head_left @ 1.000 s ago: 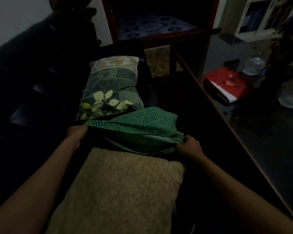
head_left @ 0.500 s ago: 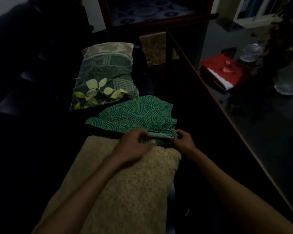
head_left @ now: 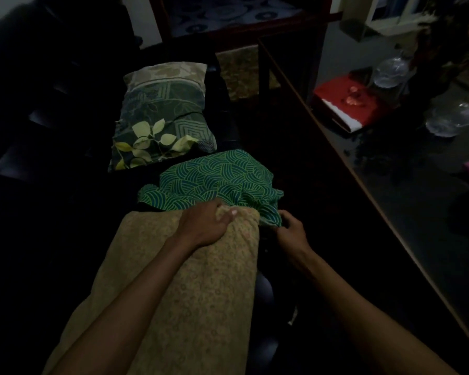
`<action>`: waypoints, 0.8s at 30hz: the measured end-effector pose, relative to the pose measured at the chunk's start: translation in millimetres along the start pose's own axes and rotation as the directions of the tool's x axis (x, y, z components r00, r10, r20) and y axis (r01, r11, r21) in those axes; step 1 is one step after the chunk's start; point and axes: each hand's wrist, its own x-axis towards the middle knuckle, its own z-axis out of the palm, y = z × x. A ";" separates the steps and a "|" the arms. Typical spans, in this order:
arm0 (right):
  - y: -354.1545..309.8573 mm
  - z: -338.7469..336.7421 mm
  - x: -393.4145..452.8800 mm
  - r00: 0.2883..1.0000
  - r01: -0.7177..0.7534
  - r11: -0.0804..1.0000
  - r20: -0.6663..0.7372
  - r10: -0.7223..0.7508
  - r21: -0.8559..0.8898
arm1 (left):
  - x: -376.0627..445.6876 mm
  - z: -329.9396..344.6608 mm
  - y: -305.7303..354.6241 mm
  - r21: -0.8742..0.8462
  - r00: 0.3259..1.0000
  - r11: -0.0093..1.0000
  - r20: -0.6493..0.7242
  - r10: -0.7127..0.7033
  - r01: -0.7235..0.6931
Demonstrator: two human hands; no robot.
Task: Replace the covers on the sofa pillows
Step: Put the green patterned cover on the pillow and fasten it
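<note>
Pillow (head_left: 179, 280): tan, patterned; lies lengthwise in front of the person, long axis running from the viewer toward the green cover (head_left: 214, 182), far end touching it.
Left hand (head_left: 205, 223): forearm reaches diagonally across the pillow; fingers curl round its far right corner, gripping it.
Right hand (head_left: 289, 228): arm extends from lower right; fingers pinch the cover's near right edge.
Green cover: crumpled, wave-printed, just beyond the pillow.
Leaf-print pillow (head_left: 163, 117): farther back, apart.

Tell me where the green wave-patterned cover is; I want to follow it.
In the head view, the green cover lies centre frame, bunched at the tan pillow's far end, just before the leaf-print pillow.
</note>
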 end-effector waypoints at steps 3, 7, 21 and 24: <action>-14.4 8.2 -11.4 0.997 -0.074 0.988 0.040 0.069 0.139 | 0.2 -3.4 -0.6 -0.007 0.999 0.999 0.036 -0.036 0.036; -26.1 20.4 -9.9 0.990 -0.142 0.979 0.012 0.142 0.146 | -1.4 -8.5 5.4 -0.142 0.984 0.990 0.176 0.001 0.025; -63.3 41.5 10.3 0.981 -0.138 0.920 0.078 0.178 -0.366 | 22.1 -1.0 20.5 -0.321 0.989 0.940 0.124 -0.078 0.115; -70.9 38.8 1.6 0.971 -0.148 0.927 0.127 0.203 -0.346 | 29.0 0.5 18.7 -0.444 0.984 0.882 -0.003 -0.180 0.160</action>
